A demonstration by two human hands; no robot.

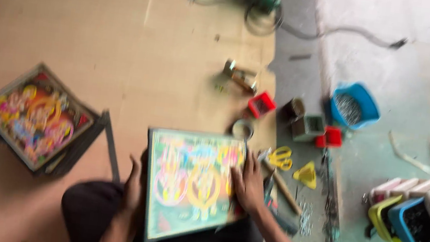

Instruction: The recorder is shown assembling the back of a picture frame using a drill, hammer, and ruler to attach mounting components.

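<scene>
1. There is a single view, from a camera worn on the person's head.
2. It looks steeply down over the person's lap at the floor (99, 41), from close above.
3. The framed picture (191, 184) held by the hands sits low in the middle, nearest the lens.
4. A second framed picture (35, 115) lies at the left edge; a blue tub of nails (356, 105) lies towards the upper right.
5. The whole view is smeared by motion blur.
</scene>
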